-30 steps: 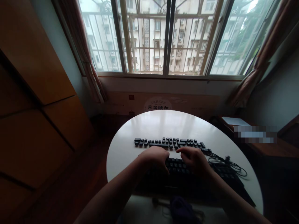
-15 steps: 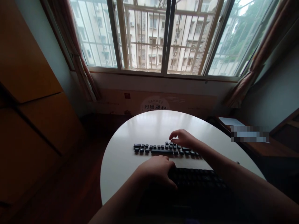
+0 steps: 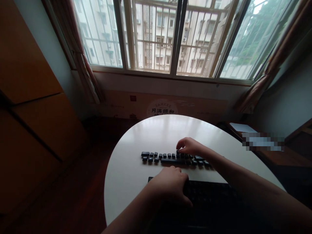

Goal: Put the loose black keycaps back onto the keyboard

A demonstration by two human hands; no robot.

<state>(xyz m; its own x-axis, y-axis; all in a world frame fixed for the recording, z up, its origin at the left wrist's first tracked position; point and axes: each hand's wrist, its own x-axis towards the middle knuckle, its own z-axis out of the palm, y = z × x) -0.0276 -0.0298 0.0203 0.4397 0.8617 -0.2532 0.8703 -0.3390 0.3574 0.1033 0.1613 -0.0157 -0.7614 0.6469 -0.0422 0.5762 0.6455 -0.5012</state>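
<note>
A black keyboard [image 3: 211, 190] lies at the near side of the white round table [image 3: 126, 175], its lower part lost in shadow. My left hand [image 3: 170, 183] grips its far edge, fingers curled over and the thumb set apart over the keys. Beyond the keyboard, loose black keycaps [image 3: 169, 155] stand in rows, with a long space bar [image 3: 172, 161] among them. My right hand [image 3: 188, 146] reaches over to the back row, thumb and forefinger pinched on a small keycap [image 3: 177, 151]. My right forearm hides the right end of the rows.
A brown wooden surface [image 3: 270, 159] with a white sheet [image 3: 242, 127] stands to the right. Orange-brown cabinets [image 3: 31, 130] line the left side. A large printed panel [image 3: 117, 107] and a barred window [image 3: 156, 39] are behind the table.
My right hand has gone from the keyboard forward to the loose keycaps and closed on one. My left hand stays at the keyboard. The view has shifted slightly.
</note>
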